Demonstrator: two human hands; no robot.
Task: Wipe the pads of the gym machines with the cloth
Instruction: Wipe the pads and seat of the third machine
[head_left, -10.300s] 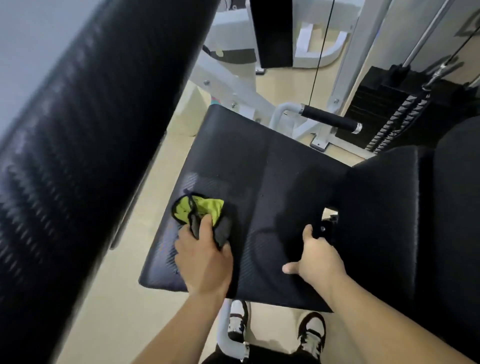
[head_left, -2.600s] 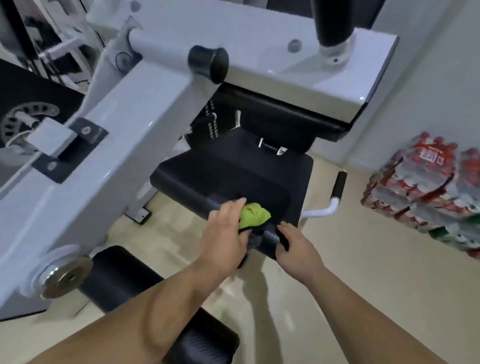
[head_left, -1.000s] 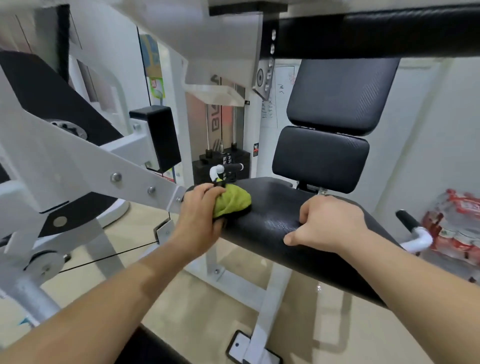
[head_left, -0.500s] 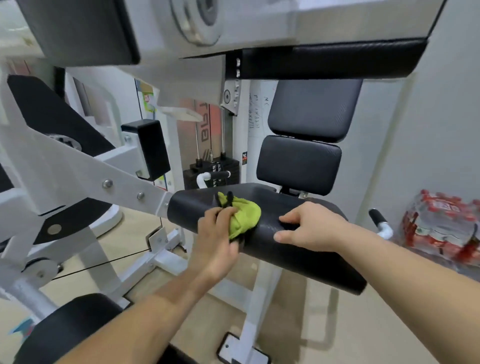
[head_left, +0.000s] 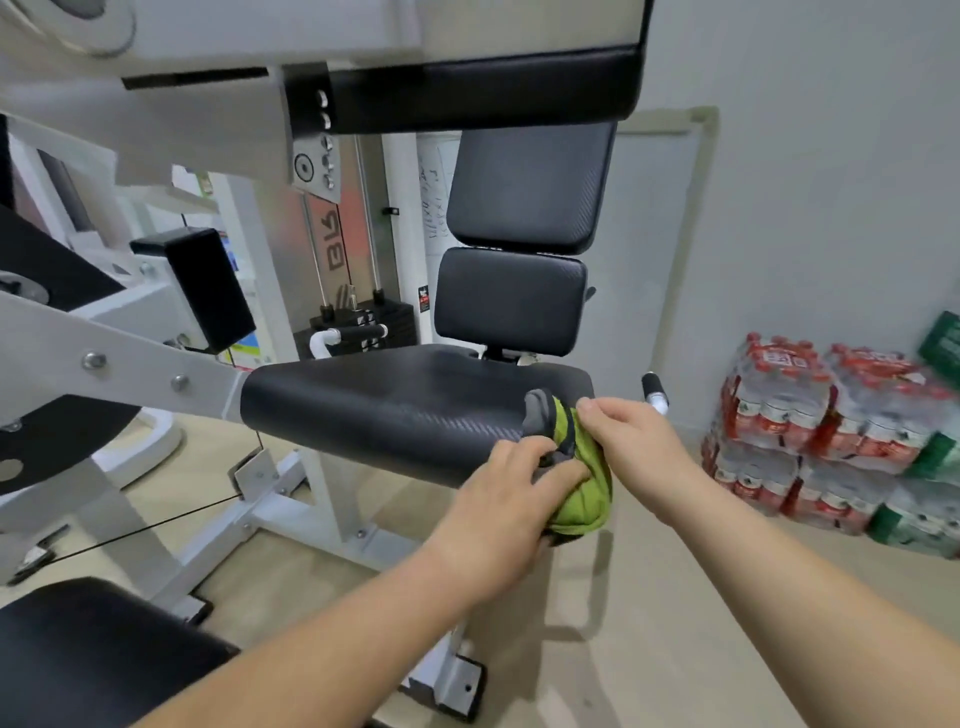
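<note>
Fingers (head_left: 527, 449) of left hand (head_left: 493, 504): curled round the green cloth (head_left: 584, 493), which is bunched at the near right corner of the seat pad (head_left: 395, 405). Right hand (head_left: 631, 441): pinching the cloth's upper edge, as far as I can see. Progress, my estimate: seat pad nearly finished. Lower back pad (head_left: 511, 301) and upper back pad (head_left: 530, 187): no hand on them, likely outstanding.

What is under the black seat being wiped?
A white post runs from the seat down to a bolted base on the floor. The left hand, right hand and green cloth cover the seat's right end, hiding whatever lies beneath there.
</note>
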